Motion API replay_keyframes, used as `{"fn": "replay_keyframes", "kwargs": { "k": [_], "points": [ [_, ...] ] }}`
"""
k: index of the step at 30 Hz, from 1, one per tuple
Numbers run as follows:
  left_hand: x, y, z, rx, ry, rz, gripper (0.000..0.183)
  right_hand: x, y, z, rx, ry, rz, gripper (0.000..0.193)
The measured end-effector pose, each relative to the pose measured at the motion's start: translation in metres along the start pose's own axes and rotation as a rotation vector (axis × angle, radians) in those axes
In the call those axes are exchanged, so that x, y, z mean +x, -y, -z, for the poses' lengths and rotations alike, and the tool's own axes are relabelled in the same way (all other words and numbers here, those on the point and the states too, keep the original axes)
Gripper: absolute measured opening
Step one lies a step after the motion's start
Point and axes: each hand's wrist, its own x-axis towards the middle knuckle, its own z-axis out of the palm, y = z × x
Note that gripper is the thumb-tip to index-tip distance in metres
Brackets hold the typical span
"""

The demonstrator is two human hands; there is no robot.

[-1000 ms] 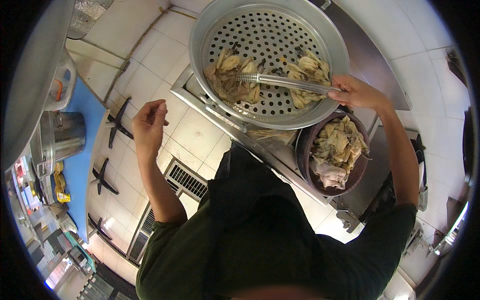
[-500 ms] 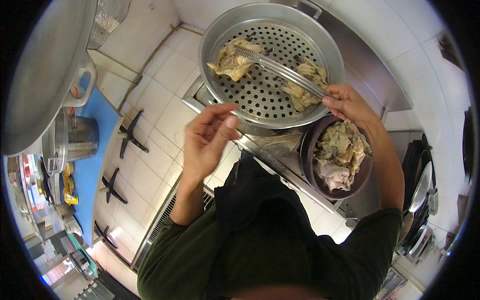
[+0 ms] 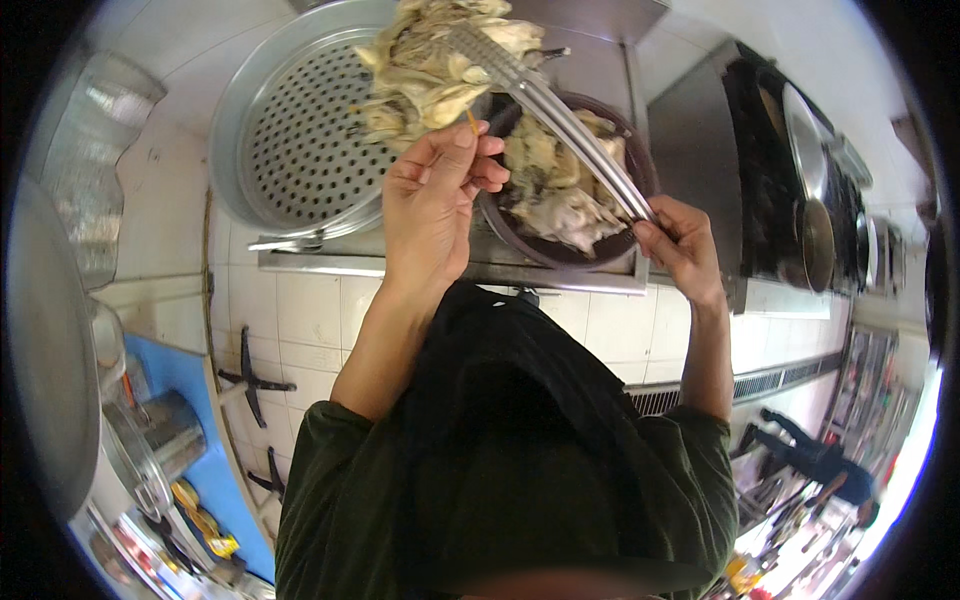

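- Poultry piece [image 3: 425, 75], pale and crumpled, is up at the tips of the metal tongs [image 3: 565, 120], in front of the right side of the big holed pan [image 3: 320, 140]. Only one ridged tong head shows; its mate is hidden behind the meat.
- Right hand [image 3: 680, 245] is clamped round the far end of the tongs — probably for reach, and to keep fingers off greasy or hot meat (can't tell if it's hot).
- Left hand [image 3: 440, 175] is right under the meat, thumb and finger pinched on a thin orange stick [image 3: 471, 122], other fingers loosely curled. Guess it's that close because such a skinny stick needs fingertips, not tongs. Can't tell if the stick's in the meat.
- Brown bowl [image 3: 643, 170] sits just right of the pan with more poultry [image 3: 570, 185] heaped inside, tongs crossing above it. Handy spot, I'd say: both within easy reach on the steel tabletop [image 3: 345, 262].
- Pan's holes presumably let juices drain.
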Motion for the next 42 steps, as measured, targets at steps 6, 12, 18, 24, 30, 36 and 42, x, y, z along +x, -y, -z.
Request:
{"fn": "replay_keyframes", "kwargs": {
  "k": [6, 12, 18, 24, 30, 36, 42],
  "points": [
    [0.003, 0.056, -0.036, -0.164, 0.171, 0.368, 0.015, -0.103, -0.029, 0.017, -0.032, -0.294, -0.136, 0.016],
    [0.008, 0.127, -0.037, -0.27, 0.09, 0.782, 0.016, -0.153, -0.095, -0.011, 0.023, -0.468, -0.26, 0.015],
    [-0.013, 0.163, -0.032, -0.113, 0.022, 0.987, 0.007, -0.17, -0.152, -0.056, 0.511, -0.498, -0.442, 0.019],
    [-0.06, 0.099, 0.003, 0.309, 0.353, 1.018, 0.014, -0.17, -0.154, -0.049, 0.564, -0.438, -0.521, 0.024],
    [-0.071, 0.018, 0.067, 0.555, 0.171, 0.954, 0.016, -0.185, -0.12, -0.023, 0.373, -0.348, -0.584, 0.018],
    [-0.106, 0.017, 0.149, 0.883, 0.026, 0.705, 0.008, -0.249, -0.074, 0.01, 0.048, -0.353, -0.59, 0.017],
    [-0.104, 0.094, 0.231, 1.689, 0.042, 0.055, 0.012, -0.243, -0.046, 0.034, 0.013, -0.564, -0.614, 0.011]
  ]
}}
